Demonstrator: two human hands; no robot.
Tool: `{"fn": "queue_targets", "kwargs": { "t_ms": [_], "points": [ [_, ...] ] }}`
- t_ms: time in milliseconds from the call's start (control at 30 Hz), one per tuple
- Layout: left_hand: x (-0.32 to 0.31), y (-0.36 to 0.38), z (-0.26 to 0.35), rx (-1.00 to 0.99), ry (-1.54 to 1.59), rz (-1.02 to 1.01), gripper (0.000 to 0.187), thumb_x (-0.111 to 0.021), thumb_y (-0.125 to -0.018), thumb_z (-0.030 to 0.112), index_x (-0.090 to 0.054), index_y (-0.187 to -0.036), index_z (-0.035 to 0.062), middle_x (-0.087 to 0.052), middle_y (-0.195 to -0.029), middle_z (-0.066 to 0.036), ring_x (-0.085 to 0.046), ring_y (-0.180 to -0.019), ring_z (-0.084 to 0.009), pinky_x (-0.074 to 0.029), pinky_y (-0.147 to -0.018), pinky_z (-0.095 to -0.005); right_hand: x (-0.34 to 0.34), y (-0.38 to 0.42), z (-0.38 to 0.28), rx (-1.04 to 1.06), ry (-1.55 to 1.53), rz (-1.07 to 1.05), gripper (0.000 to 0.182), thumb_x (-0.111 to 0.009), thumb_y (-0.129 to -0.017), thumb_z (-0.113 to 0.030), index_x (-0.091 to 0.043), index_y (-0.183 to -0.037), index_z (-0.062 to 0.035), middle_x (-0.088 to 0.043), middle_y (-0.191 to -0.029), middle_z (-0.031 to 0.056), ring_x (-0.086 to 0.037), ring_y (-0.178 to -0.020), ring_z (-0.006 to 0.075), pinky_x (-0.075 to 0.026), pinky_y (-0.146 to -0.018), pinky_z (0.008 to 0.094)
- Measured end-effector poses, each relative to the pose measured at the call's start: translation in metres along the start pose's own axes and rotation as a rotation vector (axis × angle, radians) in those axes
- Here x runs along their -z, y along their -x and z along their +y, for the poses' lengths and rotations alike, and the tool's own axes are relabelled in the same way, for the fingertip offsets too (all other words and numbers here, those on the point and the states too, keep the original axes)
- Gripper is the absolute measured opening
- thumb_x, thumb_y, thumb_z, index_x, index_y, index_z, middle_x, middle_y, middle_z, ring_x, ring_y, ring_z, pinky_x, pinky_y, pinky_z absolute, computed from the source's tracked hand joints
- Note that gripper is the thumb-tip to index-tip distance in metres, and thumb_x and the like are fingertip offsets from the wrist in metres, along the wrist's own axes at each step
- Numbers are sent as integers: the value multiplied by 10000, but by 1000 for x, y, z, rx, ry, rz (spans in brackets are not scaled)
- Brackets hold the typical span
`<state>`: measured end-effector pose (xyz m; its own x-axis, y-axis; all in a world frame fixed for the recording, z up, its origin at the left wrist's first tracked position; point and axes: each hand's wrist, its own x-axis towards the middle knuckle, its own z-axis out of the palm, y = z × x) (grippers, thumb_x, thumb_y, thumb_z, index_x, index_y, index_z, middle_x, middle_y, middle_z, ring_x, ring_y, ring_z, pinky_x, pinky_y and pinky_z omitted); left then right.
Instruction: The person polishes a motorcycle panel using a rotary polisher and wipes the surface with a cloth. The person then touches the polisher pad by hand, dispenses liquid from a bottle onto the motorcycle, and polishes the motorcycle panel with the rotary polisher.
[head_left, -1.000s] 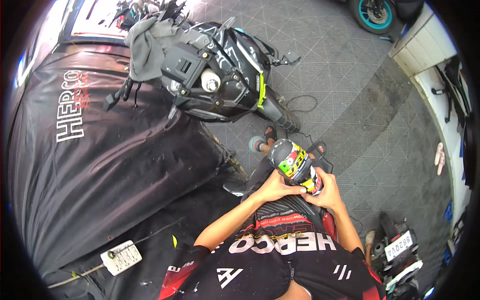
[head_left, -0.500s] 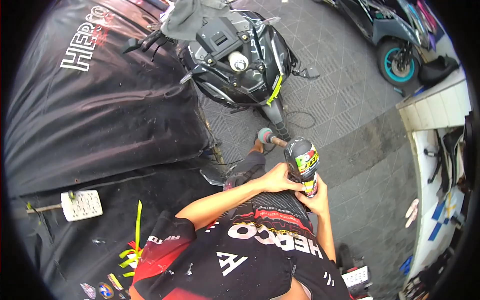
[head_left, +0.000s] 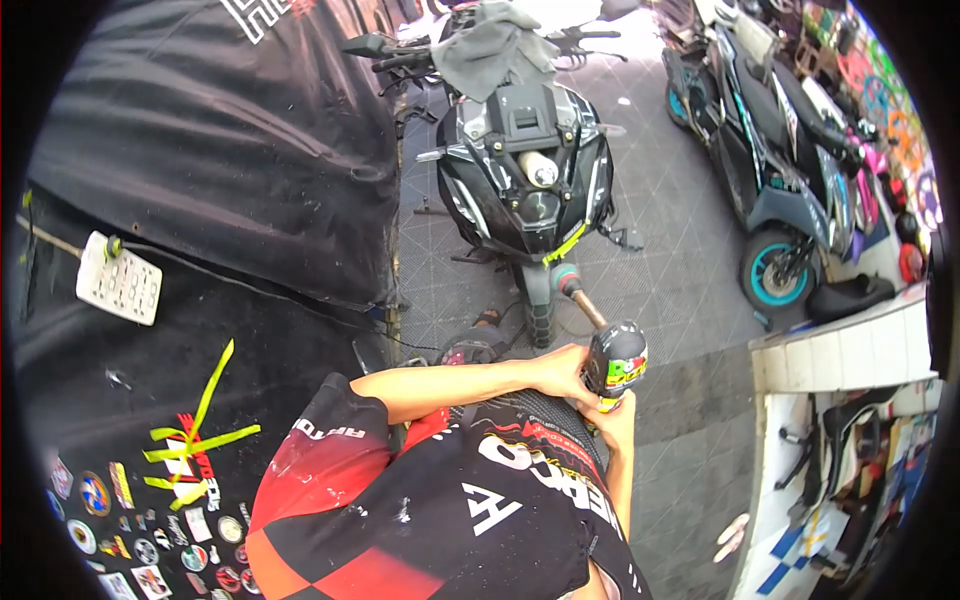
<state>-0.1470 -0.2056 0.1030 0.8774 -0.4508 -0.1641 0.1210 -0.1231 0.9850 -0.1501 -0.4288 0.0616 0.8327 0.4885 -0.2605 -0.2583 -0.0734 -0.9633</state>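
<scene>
You seem to be adjusting the power tool [head_left: 618,352], left hand [head_left: 562,371] and right hand [head_left: 613,418] both gripping its near end beside your shirt [head_left: 440,500], and the next move calls for a steady hold.

The shirt [head_left: 440,455] is black with red and orange checks and white lettering [head_left: 492,510]; the handheld tool [head_left: 618,342] is black with green, red and yellow labels [head_left: 627,372]. The cloth [head_left: 495,50] is plain grey, the power strip [head_left: 122,280] white, the tape strips [head_left: 213,384] fluorescent yellow, the wheel rim [head_left: 765,270] turquoise
</scene>
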Motion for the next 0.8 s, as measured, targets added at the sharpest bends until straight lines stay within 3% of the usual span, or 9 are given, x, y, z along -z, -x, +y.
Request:
{"fn": "queue_targets", "kwargs": {
  "t_ms": [200, 433, 633, 800],
  "points": [
    [0, -1, 9, -109, -20, 45, 642, -909, -718, 289, -690, -1238, -17, -764, -1172, -154, -710, -1112, -243, -532, -1020, -404, -3, -2, -8, 52, -27, 73, 581, -828, -704, 108, -606, -1234, 21, -722, -1043, 86, -731, -881, 191, -608, -782, 330],
    [5, -2, 5, -139, -25, -12, 647, -911, -727, 317, -695, -1249, 2, -770, -1158, -151, -712, -1097, -232, -535, -1005, -401, -25, 5, -25, 179, 14, 197, 502, -828, -715, 95, -652, -1179, 21, -722, -1018, 66, -715, -869, 164, -599, -769, 318],
    [1, -6, -7, -183, 55, -51, 646, -919, -718, 319, -701, -1231, -7, -774, -1121, -144, -719, -1057, -229, -547, -971, -395, -21, 12, -5, 83, -7, 199, 486, -833, -705, 92, -666, -1157, 26, -723, -1037, 66, -712, -886, 166, -600, -792, 326],
    [7, -10, -12, -68, 49, -132, 637, -922, -719, 318, -703, -1209, -26, -774, -1098, -141, -720, -1039, -228, -551, -966, -389, -26, 13, 1, 74, -5, 229, 571, -846, -696, 81, -642, -1223, -1, -712, -1060, 51, -703, -894, 167, -589, -799, 322]
  ]
}}
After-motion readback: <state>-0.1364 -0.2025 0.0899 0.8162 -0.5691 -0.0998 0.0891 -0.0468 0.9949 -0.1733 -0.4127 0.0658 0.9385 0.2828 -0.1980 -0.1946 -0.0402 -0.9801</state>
